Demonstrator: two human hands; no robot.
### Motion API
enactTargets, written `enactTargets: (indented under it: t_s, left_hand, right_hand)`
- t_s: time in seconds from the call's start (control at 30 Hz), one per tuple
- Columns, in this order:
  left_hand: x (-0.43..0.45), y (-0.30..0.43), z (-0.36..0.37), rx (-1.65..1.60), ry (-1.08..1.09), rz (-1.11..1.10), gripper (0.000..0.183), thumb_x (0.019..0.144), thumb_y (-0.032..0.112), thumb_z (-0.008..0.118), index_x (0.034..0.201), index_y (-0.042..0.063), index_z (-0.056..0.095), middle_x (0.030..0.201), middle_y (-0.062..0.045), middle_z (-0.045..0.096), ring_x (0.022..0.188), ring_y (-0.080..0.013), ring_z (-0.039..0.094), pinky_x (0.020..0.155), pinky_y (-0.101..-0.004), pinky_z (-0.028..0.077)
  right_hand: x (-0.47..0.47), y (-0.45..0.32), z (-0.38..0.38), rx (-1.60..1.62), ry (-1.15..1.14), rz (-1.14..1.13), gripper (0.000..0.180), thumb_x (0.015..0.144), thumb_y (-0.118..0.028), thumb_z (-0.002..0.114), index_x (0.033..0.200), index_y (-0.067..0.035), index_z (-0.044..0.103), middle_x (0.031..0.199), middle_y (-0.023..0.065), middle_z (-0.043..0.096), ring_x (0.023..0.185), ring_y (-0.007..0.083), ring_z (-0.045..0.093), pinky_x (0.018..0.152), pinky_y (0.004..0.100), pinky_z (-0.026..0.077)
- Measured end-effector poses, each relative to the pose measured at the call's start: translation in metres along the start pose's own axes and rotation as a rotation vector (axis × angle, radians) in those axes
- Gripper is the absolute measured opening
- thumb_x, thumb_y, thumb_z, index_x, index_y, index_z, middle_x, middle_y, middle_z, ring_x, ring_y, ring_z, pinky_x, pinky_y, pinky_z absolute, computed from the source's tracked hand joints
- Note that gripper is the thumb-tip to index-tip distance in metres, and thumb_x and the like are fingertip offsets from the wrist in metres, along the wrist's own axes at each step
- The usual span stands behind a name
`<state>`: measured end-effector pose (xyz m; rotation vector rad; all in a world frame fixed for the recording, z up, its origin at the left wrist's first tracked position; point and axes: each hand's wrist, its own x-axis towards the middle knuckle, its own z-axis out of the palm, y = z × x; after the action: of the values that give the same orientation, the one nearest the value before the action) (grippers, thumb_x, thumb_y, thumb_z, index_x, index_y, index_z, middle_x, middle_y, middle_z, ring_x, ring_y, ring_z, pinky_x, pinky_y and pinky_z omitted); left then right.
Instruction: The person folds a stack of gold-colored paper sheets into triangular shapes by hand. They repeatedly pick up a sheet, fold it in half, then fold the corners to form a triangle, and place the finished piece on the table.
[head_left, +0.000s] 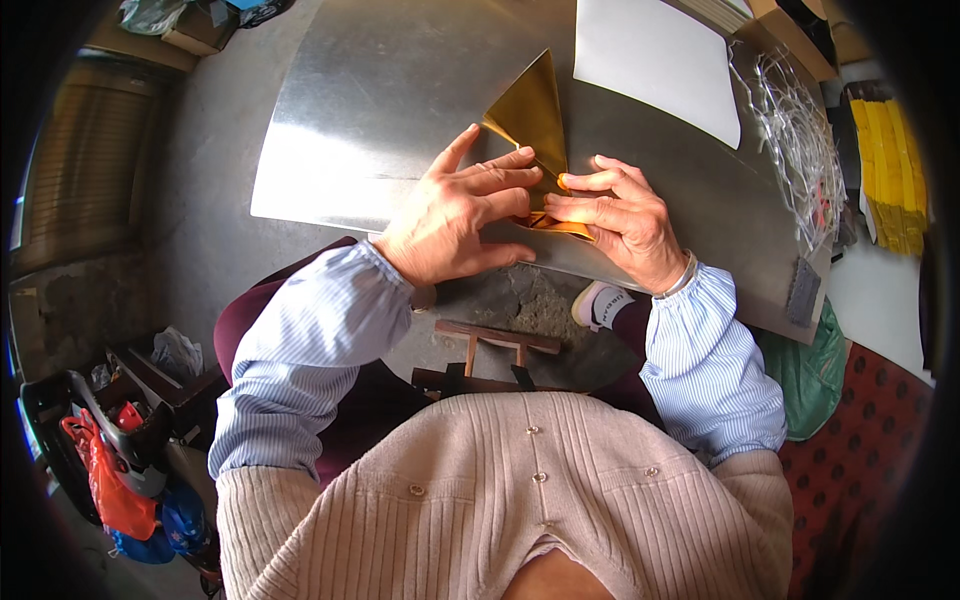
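A partly folded sheet of shiny gold paper (536, 112) lies near the front edge of a metal-topped table (375, 82), its pointed end directed away from me. The fingers of my left hand (480, 202) are spread over its left side, fingertips on the paper, thumb towards the table edge. From the right, the fingertips of my right hand (626, 217) press on the gold folds at its near end, where a brighter orange-gold flap shows. Part of the folds is hidden under my fingers.
A large white sheet (660, 67) lies at the back right. Beside it is a tangle of clear plastic strips (795, 142), with a grey serrated-edged piece (804, 292) at the table's right edge. Yellow folded strips (889, 172) lie further right. A green plastic bag (806, 382) is below the table.
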<state>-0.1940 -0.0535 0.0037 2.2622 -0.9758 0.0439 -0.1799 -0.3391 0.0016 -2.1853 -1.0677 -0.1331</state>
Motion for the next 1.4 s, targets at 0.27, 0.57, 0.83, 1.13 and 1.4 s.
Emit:
enactTargets:
  t_s: [0.27,0.57,0.83,1.13,1.4]
  left_hand:
    - [0.002,0.009,0.018,-0.142,0.172,-0.192,0.017,0.089,0.01,0.086,0.093,0.009,0.07,0.145,-0.006,0.07,0.148,-0.0248,0.057,0.133,-0.0615,0.021]
    - [0.01,0.016,0.025,-0.16,0.281,-0.164,0.015,0.09,-0.001,0.078,0.097,-0.002,0.064,0.14,-0.018,0.062,0.12,-0.0381,0.065,0.101,-0.0462,0.056]
    - [0.014,0.009,0.027,-0.207,0.312,-0.205,0.016,0.09,-0.003,0.077,0.098,-0.002,0.063,0.155,-0.023,0.049,0.132,-0.038,0.065,0.103,-0.0448,0.058]
    - [0.006,-0.003,0.003,-0.264,0.156,-0.163,0.022,0.089,0.001,0.083,0.096,0.001,0.061,0.163,-0.021,0.043,0.138,-0.0359,0.063,0.099,-0.0429,0.062]
    - [0.009,-0.003,0.01,-0.226,0.175,-0.125,0.018,0.092,0.0,0.079,0.09,0.0,0.061,0.159,-0.021,0.045,0.138,-0.0348,0.063,0.098,-0.0414,0.063]
  right_hand:
    - [0.009,-0.004,0.008,0.155,0.138,0.316,0.019,0.09,-0.014,0.088,0.102,-0.004,0.076,0.103,0.0048,0.078,0.098,0.0226,0.073,0.1,0.0363,0.057]
    - [0.017,-0.004,0.0,0.152,0.041,0.33,0.027,0.092,-0.018,0.088,0.11,-0.003,0.074,0.102,0.0057,0.072,0.096,0.0212,0.072,0.084,0.035,0.063]
    - [0.029,0.007,-0.001,0.233,0.019,0.412,0.028,0.09,-0.021,0.09,0.104,-0.001,0.078,0.096,0.0068,0.069,0.084,0.0185,0.072,0.078,0.0334,0.06]
    - [0.038,0.0,-0.004,0.221,-0.034,0.507,0.024,0.092,-0.017,0.089,0.102,0.001,0.077,0.094,0.0051,0.068,0.081,0.0147,0.07,0.077,0.0308,0.059]
    - [0.043,0.006,-0.003,0.101,0.0,0.262,0.027,0.085,-0.021,0.092,0.096,-0.001,0.078,0.085,0.0042,0.067,0.08,0.0183,0.06,0.074,0.0341,0.056]
